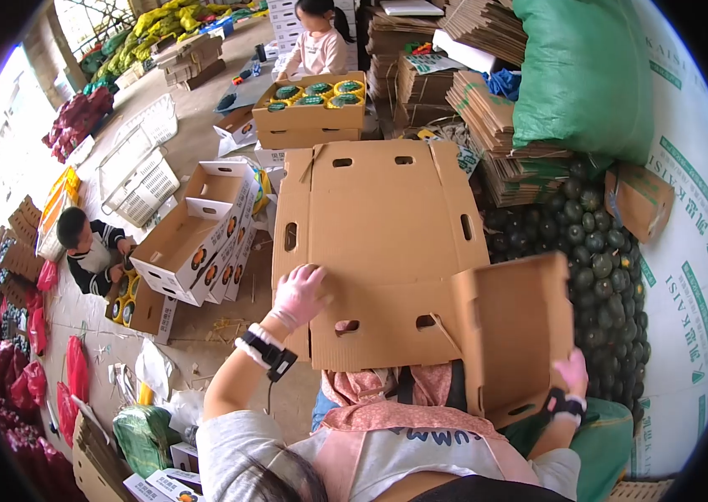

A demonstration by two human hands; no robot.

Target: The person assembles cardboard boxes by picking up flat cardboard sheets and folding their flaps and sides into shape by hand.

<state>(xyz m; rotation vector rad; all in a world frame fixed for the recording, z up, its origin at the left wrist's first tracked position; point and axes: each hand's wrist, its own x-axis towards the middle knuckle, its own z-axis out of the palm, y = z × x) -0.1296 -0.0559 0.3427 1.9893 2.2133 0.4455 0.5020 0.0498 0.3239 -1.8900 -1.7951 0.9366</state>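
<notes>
Before us we count: one flat cardboard sheet [387,209], six slots [466,227] in it; one cardboard tray [517,335]; two pink-gloved hands [297,298]; two wristbands [265,351].

Flat cardboard [387,217] lies before the person, left hand [300,297] on its near-left part; box [517,335] at its near-right corner, right hand [572,372] at the box's outer side; fruit heap [601,251] farther right; stacked trays [212,243] left; filled carton [308,124] behind.

Floor [195,336] with white crates [145,188], red bags [78,368], seemingly straw scraps [228,329].
</notes>
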